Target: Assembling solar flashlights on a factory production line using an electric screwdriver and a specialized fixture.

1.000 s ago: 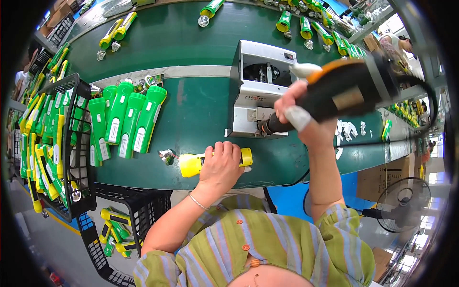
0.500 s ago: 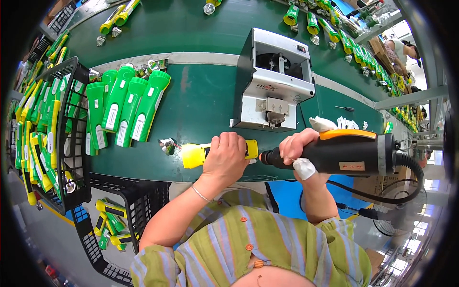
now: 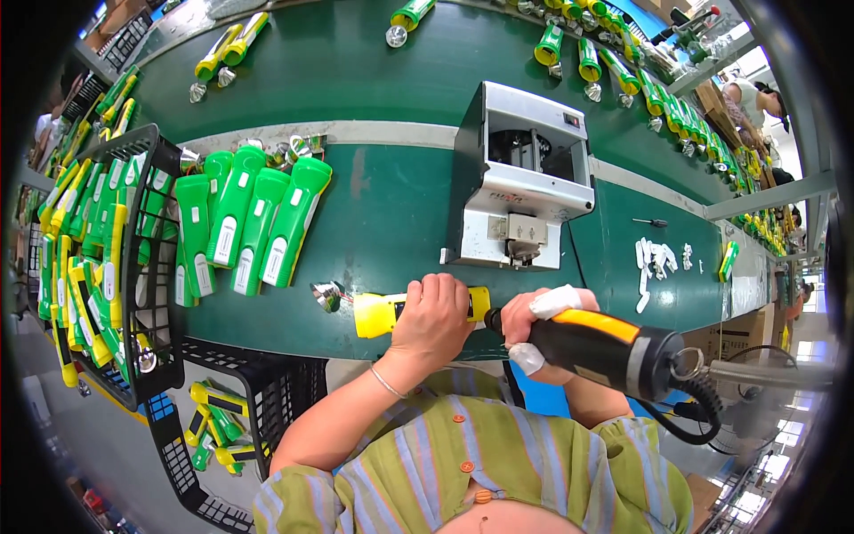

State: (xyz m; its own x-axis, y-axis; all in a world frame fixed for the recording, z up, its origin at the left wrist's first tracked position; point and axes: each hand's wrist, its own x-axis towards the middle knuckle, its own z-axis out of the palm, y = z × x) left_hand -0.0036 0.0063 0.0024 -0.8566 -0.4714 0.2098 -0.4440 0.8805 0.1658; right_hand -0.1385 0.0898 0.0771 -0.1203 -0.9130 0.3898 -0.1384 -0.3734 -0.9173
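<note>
My left hand (image 3: 433, 319) is closed over a yellow flashlight body (image 3: 375, 316), pressing it on its side against the bench. A silvery reflector (image 3: 327, 295) lies beyond its wide left end, joined by thin wires. White wrapping covers some fingers of my right hand (image 3: 539, 331), which grips a black and orange electric screwdriver (image 3: 594, 343). The nose of that tool meets or nearly meets the flashlight's right end; my fingers hide the exact contact.
Several green flashlights (image 3: 238, 209) lie left, beside a full black crate (image 3: 160, 267). A silver and black machine (image 3: 516, 191) stands ahead. Small white parts (image 3: 656, 262) and a screwdriver (image 3: 649, 222) lie right. More flashlights line the far belt (image 3: 356, 71). Another crate (image 3: 258, 392) sits below the bench.
The whole view has shifted slightly. The electric screwdriver's rear end has swung down and toward me, uncovering the white parts. My left hand still holds the flashlight body.
</note>
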